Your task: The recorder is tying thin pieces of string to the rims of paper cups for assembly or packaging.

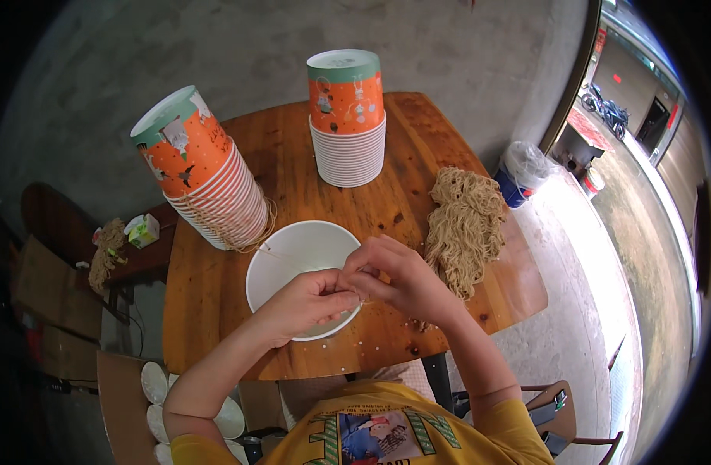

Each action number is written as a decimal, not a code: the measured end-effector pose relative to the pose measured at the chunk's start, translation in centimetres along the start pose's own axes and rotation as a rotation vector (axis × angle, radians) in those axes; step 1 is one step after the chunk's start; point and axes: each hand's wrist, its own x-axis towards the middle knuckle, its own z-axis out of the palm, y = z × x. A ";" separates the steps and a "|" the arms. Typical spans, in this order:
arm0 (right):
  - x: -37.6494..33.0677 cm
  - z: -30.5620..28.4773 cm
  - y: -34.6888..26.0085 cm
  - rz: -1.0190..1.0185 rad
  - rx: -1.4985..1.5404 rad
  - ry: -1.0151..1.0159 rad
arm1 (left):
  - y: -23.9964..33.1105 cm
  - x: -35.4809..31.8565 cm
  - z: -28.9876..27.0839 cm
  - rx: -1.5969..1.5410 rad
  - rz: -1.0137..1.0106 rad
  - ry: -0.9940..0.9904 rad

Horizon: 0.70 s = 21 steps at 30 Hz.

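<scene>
My left hand point(307, 304) and my right hand point(392, 273) meet fingertip to fingertip above the right side of a white paper bucket point(264, 271), which stands mouth up on the table. The fingers of both are pinched closed; what they hold, if anything, is too small to make out. Behind the bucket to the left leans a tall stack of orange and green paper buckets point(187, 155), turned bottom up, with strands of tan twine point(230, 232) looped round its lower part and trailing to the white bucket's rim. A wavy bundle of tan twine point(465, 232) lies right of my right hand.
A second, upright stack of paper buckets point(348, 116) stands at the wooden table's point(417, 155) far side. White specks dot the near edge. A cardboard box point(117, 403) with white buckets sits at lower left, a lined blue bin point(513, 190) beyond the right edge, a chair point(557, 411) at lower right.
</scene>
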 end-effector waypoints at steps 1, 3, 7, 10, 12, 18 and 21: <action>0.0 0.0 0.2 -0.001 -0.003 0.000 | 0.0 0.1 0.1 -0.013 -0.006 -0.005; -0.3 0.1 0.4 0.031 -0.016 0.018 | -0.1 0.4 0.2 -0.033 -0.007 -0.012; -1.6 -0.1 0.6 0.139 -0.016 0.051 | -0.2 0.4 0.1 -0.064 -0.003 -0.019; -3.0 -0.1 0.5 0.118 -0.021 0.060 | -0.3 0.5 -0.2 -0.068 -0.017 -0.004; -3.9 0.5 0.2 -0.009 -0.268 0.134 | -0.2 0.6 -0.3 -0.077 -0.010 -0.009; -5.2 2.3 0.0 0.089 -0.261 0.185 | -0.3 0.8 -0.2 -0.086 0.006 -0.020; -5.0 3.1 -0.7 0.054 -0.279 0.234 | -0.2 0.9 -0.2 -0.105 0.001 -0.046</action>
